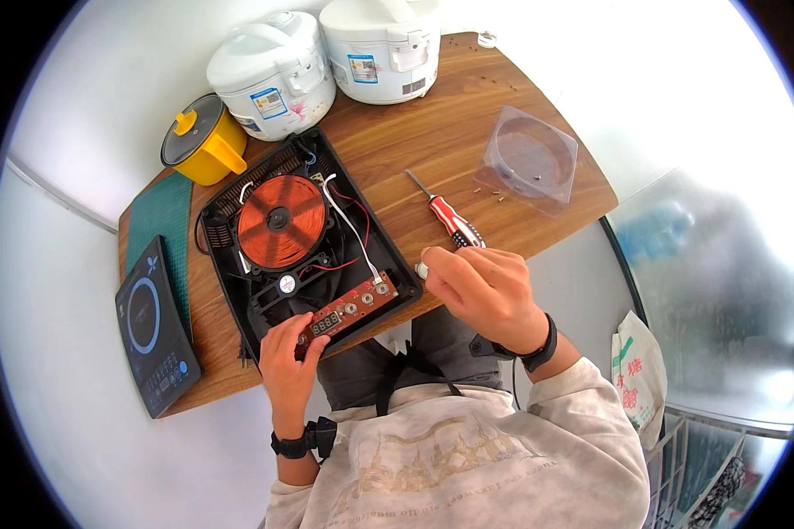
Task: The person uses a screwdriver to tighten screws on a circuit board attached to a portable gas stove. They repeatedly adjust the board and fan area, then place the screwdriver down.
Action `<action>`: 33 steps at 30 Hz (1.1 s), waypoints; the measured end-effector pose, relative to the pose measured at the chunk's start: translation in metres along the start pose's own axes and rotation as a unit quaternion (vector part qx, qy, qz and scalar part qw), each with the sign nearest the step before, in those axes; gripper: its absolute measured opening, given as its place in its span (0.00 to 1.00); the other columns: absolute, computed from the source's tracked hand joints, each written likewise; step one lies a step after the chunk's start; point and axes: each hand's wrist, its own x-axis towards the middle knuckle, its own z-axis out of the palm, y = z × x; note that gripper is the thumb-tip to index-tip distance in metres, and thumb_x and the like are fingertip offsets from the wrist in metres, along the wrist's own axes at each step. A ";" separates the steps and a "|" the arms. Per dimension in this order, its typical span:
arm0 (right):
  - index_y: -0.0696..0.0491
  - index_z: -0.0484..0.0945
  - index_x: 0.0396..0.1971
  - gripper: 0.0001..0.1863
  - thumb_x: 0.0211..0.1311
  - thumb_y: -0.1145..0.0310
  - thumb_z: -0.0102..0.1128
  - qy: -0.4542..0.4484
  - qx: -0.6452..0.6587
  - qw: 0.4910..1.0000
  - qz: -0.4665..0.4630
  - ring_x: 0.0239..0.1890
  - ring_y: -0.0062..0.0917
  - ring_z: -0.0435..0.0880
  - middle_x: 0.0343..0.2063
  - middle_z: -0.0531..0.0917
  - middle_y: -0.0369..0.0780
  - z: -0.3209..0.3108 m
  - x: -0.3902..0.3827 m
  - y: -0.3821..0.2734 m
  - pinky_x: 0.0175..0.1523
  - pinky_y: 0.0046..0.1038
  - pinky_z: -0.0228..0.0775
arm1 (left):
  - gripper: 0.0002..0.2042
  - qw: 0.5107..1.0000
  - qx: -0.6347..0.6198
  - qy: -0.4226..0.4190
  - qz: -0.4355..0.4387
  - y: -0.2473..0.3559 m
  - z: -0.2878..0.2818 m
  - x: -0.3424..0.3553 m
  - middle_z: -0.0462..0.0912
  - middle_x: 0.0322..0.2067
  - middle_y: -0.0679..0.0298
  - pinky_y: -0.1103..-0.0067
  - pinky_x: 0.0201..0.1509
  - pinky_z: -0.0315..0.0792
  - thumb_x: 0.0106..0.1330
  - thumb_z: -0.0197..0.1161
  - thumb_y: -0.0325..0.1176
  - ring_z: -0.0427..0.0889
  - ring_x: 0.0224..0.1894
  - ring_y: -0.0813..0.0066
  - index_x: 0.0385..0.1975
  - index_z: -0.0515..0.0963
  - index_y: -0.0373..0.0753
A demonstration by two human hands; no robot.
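An opened black induction cooker body lies on the desk, with a copper coil, wires and a red circuit board along its near edge. My left hand grips the left end of that board by its display, fingers bent over it. My right hand is closed, just right of the cooker's near corner; a small white object peeks out at its fingertips, too hidden to name. Just beyond this hand lies a red-handled screwdriver, its shaft toward the back.
Two white rice cookers and a yellow pot stand behind. A black glass cooktop panel rests on a green mat at left. A clear plastic tray and small screws lie at right on the wooden desk.
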 end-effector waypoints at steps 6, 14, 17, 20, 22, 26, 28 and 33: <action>0.57 0.78 0.45 0.17 0.54 0.77 0.69 -0.016 0.000 1.000 -0.008 0.19 0.26 0.76 0.19 0.71 0.35 0.010 0.012 -0.003 0.24 0.29 0.67 | 0.19 1.000 0.003 0.007 0.009 -0.003 0.001 -0.002 0.86 0.49 0.59 0.68 0.59 0.74 0.59 0.76 0.34 0.82 0.52 0.58 0.50 0.85 0.39; 0.54 0.78 0.43 0.14 0.57 0.76 0.69 -0.009 0.056 0.992 0.110 0.25 0.30 0.84 0.26 0.82 0.36 0.032 0.016 -0.006 0.29 0.29 0.75 | 0.19 1.000 0.005 0.010 0.013 0.000 0.001 0.000 0.86 0.49 0.59 0.68 0.59 0.74 0.59 0.77 0.34 0.82 0.52 0.58 0.50 0.85 0.39; 0.53 0.80 0.39 0.09 0.59 0.74 0.70 0.000 0.076 0.993 0.089 0.24 0.32 0.83 0.25 0.81 0.37 0.047 0.008 0.006 0.29 0.31 0.75 | 0.19 1.000 0.006 0.013 0.014 -0.002 0.001 -0.001 0.86 0.49 0.59 0.68 0.59 0.74 0.58 0.77 0.34 0.82 0.52 0.58 0.50 0.85 0.40; 0.53 0.81 0.34 0.06 0.61 0.72 0.71 0.040 0.018 0.996 0.078 0.24 0.32 0.83 0.26 0.82 0.37 0.048 0.008 0.008 0.29 0.32 0.75 | 0.19 1.000 0.004 0.012 0.014 -0.002 0.001 0.000 0.87 0.49 0.60 0.68 0.59 0.74 0.58 0.77 0.34 0.82 0.52 0.59 0.50 0.85 0.40; 0.52 0.83 0.32 0.07 0.60 0.68 0.74 0.065 -0.011 0.995 0.078 0.23 0.30 0.82 0.25 0.81 0.35 0.046 0.013 0.011 0.27 0.31 0.73 | 0.19 1.000 0.004 0.013 0.017 -0.002 0.001 0.000 0.87 0.49 0.60 0.68 0.58 0.74 0.58 0.77 0.34 0.82 0.52 0.59 0.50 0.85 0.40; 0.51 0.85 0.32 0.08 0.58 0.65 0.75 0.100 -0.019 0.991 0.085 0.22 0.28 0.79 0.23 0.80 0.34 0.043 0.017 0.016 0.25 0.29 0.71 | 0.19 1.000 0.007 0.016 0.021 -0.002 0.001 0.000 0.87 0.49 0.60 0.69 0.57 0.74 0.58 0.77 0.34 0.82 0.51 0.59 0.49 0.85 0.40; 0.50 0.86 0.31 0.07 0.58 0.65 0.75 0.100 -0.012 0.990 0.096 0.22 0.28 0.79 0.22 0.80 0.34 0.040 0.020 0.015 0.25 0.29 0.70 | 0.19 1.000 0.006 0.017 0.022 -0.003 0.001 0.000 0.87 0.49 0.61 0.69 0.57 0.74 0.58 0.77 0.35 0.82 0.51 0.59 0.49 0.85 0.40; 0.50 0.86 0.31 0.07 0.59 0.65 0.75 0.101 -0.006 0.989 0.108 0.22 0.30 0.79 0.23 0.82 0.35 0.037 0.022 0.010 0.26 0.30 0.71 | 0.19 0.999 0.001 0.023 0.030 -0.004 0.003 -0.001 0.87 0.48 0.61 0.69 0.57 0.74 0.58 0.77 0.35 0.83 0.50 0.59 0.49 0.85 0.40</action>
